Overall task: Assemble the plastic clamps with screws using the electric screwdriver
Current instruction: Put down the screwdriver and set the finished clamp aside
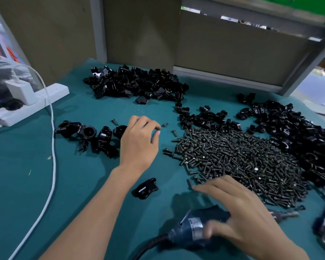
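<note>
**Between clamps: both hands empty, screw pick-up looks next**

Left hand (139, 143): fingers loosely curled, thumb and index tips close with a gap between them and nothing visible in it. It hangs over the teal table (83, 184), just short of a loose screw (165, 124); a second loose screw (174, 132) lies near.

Right hand (238, 209): fingers straight and spread, palm down over the electric screwdriver (193, 226), which lies on its side on the table. The thumb is motion-blurred against the blue body; no closed grip shows.

Single clamp piece (145, 188) lies alone between the two forearms, no screw visible in it. Screw pile (242, 162) sits right of centre, just beyond the right fingertips. Assembled-looking clamps (86, 136) are grouped left of the left hand. Loose clamp parts are heaped at the back (137, 83) and far right (289, 128). Power strip (30, 98) and white cable (53, 147) are at left.

Judgement: parts-gathering step for a new clamp. The next move calls for a fine pinch on one small screw, mating the single piece with its partner, then closing the right hand round the driver.
</note>
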Demonstrator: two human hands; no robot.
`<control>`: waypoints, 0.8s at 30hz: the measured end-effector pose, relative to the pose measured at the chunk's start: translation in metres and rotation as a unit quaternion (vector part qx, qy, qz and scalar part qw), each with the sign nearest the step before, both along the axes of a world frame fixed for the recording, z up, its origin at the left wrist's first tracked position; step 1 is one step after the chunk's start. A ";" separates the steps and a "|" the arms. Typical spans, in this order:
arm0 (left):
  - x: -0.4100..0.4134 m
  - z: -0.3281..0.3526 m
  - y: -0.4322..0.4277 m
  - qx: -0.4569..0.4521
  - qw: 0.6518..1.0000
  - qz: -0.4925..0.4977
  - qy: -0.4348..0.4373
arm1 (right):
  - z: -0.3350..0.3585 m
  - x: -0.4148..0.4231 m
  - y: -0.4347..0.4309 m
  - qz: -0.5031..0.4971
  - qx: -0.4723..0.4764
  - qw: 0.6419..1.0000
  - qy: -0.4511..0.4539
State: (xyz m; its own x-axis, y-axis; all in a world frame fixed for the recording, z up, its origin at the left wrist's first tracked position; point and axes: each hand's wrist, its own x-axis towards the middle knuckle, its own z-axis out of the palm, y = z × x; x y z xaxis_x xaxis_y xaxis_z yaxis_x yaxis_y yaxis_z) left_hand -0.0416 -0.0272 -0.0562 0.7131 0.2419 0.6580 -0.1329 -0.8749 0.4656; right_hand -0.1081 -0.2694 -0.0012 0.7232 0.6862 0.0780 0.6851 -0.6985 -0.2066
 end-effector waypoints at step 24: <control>0.150 0.027 0.063 -0.122 0.924 0.024 0.361 | 0.011 0.035 0.053 0.030 0.161 0.986 0.026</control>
State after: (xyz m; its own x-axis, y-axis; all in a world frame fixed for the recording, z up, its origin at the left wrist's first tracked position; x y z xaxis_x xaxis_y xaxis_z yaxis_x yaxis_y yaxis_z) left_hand 0.1086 0.0359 -0.0291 0.9298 0.3628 -0.0625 0.3251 -0.7296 0.6016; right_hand -0.0728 -0.2168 0.0101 0.6906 0.6740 0.2624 0.7060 -0.5496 -0.4466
